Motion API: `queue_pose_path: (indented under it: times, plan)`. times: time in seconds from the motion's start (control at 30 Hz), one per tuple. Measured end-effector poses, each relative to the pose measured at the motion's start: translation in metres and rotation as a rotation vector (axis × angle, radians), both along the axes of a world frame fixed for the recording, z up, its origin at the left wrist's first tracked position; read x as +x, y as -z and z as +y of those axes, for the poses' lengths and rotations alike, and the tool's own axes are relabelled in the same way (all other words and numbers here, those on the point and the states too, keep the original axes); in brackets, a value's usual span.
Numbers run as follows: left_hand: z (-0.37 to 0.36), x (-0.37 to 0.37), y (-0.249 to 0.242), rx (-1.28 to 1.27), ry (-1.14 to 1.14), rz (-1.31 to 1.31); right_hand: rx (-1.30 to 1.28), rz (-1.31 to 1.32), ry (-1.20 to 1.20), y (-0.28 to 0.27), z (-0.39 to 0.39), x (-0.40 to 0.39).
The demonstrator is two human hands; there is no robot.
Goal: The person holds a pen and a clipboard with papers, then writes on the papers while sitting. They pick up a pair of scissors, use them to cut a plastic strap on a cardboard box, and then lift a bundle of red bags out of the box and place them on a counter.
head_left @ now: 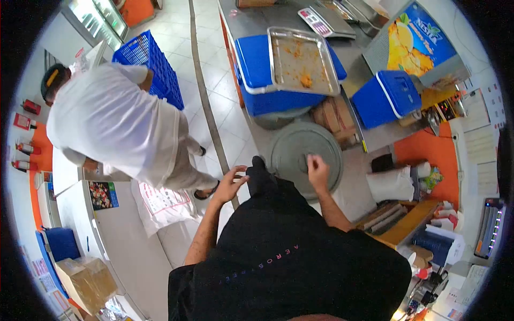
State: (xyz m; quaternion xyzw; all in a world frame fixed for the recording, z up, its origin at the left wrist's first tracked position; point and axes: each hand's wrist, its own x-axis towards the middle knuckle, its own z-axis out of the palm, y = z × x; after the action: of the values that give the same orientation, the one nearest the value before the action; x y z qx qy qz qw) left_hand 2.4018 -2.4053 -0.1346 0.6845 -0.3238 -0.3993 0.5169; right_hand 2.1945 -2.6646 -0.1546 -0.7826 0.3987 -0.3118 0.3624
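My left hand hangs beside the black shirt I wear, its fingers loosely bent and apart, with nothing seen in them. My right hand is over a round grey bin lid, close to the handle at its middle. Its fingers are curled together, and whether they hold anything is hidden. On the table ahead, a metal tray with orange food remains rests on a blue cooler box.
A co-worker in white bends at the left near a blue crate. A white sack lies on the floor. To the right are a smaller blue cooler, a scale on the steel table and a cardboard box beneath it.
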Motion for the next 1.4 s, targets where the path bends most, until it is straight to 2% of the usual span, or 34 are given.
queue_pose_path:
  times: [0.07,0.1,0.13,0.2,0.27,0.3,0.33,0.37,0.4,0.43,0.5,0.53,0.6,0.7,0.8,0.83,0.87,0.9,0.97,1.0,1.03,1.1,1.17,1.2,1.23,1.27,1.3,1.33,1.37,1.4]
  plan:
    - [-0.045,0.031,-0.018,-0.019,0.085,-0.002,-0.346,-0.293,-0.068,-0.084,-0.053,0.095]
    - [-0.068,0.047,-0.022,-0.031,0.168,-0.004,-0.35,-0.291,-0.058,-0.139,-0.071,0.139]
    - [-0.088,0.062,-0.023,-0.039,0.248,-0.01,-0.367,-0.476,-0.079,-0.173,-0.094,0.192]
    - [-0.123,0.093,-0.009,0.024,0.419,-0.114,-0.382,-0.446,-0.228,-0.233,-0.141,0.3]
    - [-0.147,0.119,0.009,0.269,0.479,-0.031,-0.481,-0.302,-0.417,-0.241,-0.204,0.43]
    - [-0.145,0.129,0.047,0.189,0.471,-0.016,-0.472,-0.125,-0.461,-0.234,-0.233,0.497]
    - [-0.15,0.139,0.039,0.454,0.432,0.021,-0.46,0.054,-0.5,-0.218,-0.263,0.562]
    - [-0.145,0.139,0.059,0.479,0.344,0.003,-0.457,0.227,-0.523,-0.194,-0.292,0.62]
    - [-0.124,0.126,0.101,0.387,0.17,0.004,-0.449,0.4,-0.547,-0.163,-0.315,0.673]
    - [-0.122,0.124,0.089,0.615,0.056,0.211,-0.441,0.481,-0.574,-0.12,-0.342,0.72]
    - [-0.092,0.091,0.112,0.589,-0.167,0.315,-0.399,0.65,-0.606,-0.05,-0.384,0.788]
    - [-0.073,0.057,0.151,0.486,-0.305,0.31,-0.356,0.746,-0.618,-0.02,-0.395,0.811]
    - [-0.058,0.039,0.136,0.616,-0.458,0.447,-0.191,0.746,-0.369,0.046,-0.413,0.857]
    - [-0.055,0.039,0.123,0.791,-0.659,0.583,-0.245,0.67,-0.336,0.055,-0.415,0.884]
    - [-0.041,0.051,0.117,0.891,-0.784,0.633,-0.349,0.738,-0.281,0.097,-0.438,0.918]
    - [-0.033,0.051,0.112,0.91,-0.827,0.644,-0.354,0.649,-0.254,0.1,-0.437,0.914]
    - [-0.024,0.05,0.109,0.917,-0.872,0.658,-0.579,0.597,-0.259,0.138,-0.455,0.93]
    - [-0.015,0.039,0.104,0.919,-0.918,0.677,-0.538,0.56,-0.042,0.129,-0.449,0.93]
    - [0.005,0.003,0.097,0.9,-1.007,0.707,-0.101,0.231,-0.131,0.11,-0.44,0.902]
    - [0.014,-0.027,0.094,0.881,-1.059,0.72,-0.784,0.517,-0.446,0.178,-0.481,0.914]
    - [0.021,-0.065,0.096,0.855,-1.097,0.73,-0.803,0.496,-0.44,0.167,-0.477,0.893]
    - [0.033,-0.142,0.108,0.794,-1.159,0.711,-0.779,0.681,-0.475,0.129,-0.48,0.88]
    - [0.034,-0.222,0.127,0.75,-1.289,0.72,-0.644,0.498,-0.496,0.08,-0.49,0.871]
    - [0.032,-0.257,0.142,0.728,-1.375,0.746,-1.011,0.42,-0.904,0.075,-0.526,0.896]
    - [0.025,-0.27,0.115,0.735,-1.515,0.831,-0.757,0.458,-1.055,0.052,-0.537,0.893]
    - [0.012,-0.27,0.075,0.736,-1.669,0.905,-0.496,0.508,-1.179,0.008,-0.543,0.89]
    - [0.007,-0.304,0.081,0.7,-1.774,0.957,-0.062,0.625,-1.47,-0.063,-0.519,0.857]
    - [0.002,-0.337,0.085,0.662,-1.885,1.002,0.189,0.53,-1.359,-0.123,-0.473,0.804]
    - [-0.007,-0.366,0.086,0.682,-1.92,1.046,0.033,0.581,-1.426,-0.202,-0.41,0.746]
    - [-0.022,-0.408,0.097,0.643,-1.96,1.076,-0.018,0.605,-1.389,-0.28,-0.321,0.661]
